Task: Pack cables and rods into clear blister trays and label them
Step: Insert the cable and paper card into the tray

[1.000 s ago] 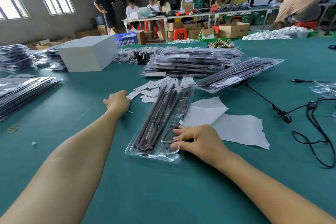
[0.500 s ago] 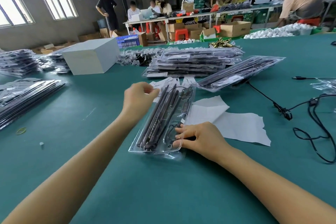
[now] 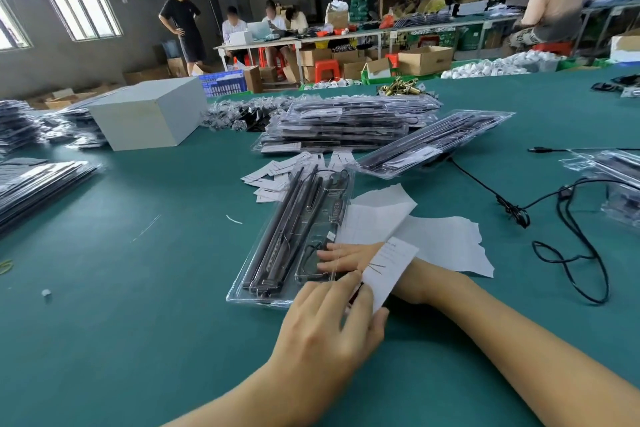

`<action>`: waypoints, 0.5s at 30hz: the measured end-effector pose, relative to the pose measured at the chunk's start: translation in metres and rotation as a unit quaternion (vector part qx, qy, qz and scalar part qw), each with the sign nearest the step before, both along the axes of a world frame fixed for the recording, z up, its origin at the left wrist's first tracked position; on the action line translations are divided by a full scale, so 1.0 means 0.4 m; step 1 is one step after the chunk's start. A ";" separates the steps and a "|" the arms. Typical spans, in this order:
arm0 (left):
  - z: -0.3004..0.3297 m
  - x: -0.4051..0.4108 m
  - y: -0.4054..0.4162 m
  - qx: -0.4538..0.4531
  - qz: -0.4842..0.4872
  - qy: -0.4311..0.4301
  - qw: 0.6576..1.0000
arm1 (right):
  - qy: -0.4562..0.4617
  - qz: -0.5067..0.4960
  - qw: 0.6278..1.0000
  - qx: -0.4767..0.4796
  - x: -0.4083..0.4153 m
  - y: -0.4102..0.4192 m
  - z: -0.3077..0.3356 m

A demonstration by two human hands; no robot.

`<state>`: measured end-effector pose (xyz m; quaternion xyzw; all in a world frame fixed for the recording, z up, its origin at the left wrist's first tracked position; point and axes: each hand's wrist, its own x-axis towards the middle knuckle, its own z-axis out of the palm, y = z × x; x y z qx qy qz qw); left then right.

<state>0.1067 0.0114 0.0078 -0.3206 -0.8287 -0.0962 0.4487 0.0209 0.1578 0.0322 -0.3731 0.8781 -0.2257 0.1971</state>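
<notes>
The label card (image 3: 389,274) is pinched at its near lower edge by the left hand (image 3: 325,326), thumb and fingers curled on it; grip narrow. The card stands tilted up, long axis running away and to the right of the grip, and covers the right wrist. The right hand (image 3: 346,258) lies just beyond the left grip, fingers flat, pressing the near right pocket of the blister tray (image 3: 263,295); nothing is held by it.

The tray lies just beyond and to the left of the left grip, touching the surface (image 3: 138,340). Long axis: near-left to far-right, approx. parallel to the card. Left hand is nearer the card's seat; right hand acts as hold-down.

Contents, tray: dark rods (image 3: 294,222) in the left channels, a coiled cable (image 3: 313,260) in the near right pocket, partly under the right fingers. Lid state cannot be told.

Judged next: card to be laid onto the tray, aligned lengthwise. Filled trays (image 3: 346,121) are stacked well beyond; loose cards (image 3: 273,177) lie at the tray's far end.
</notes>
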 end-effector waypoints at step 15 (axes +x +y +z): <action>-0.059 0.001 -0.009 -0.057 0.042 -0.002 0.997 | -0.260 -0.056 0.948 -0.175 -0.056 0.031 -0.032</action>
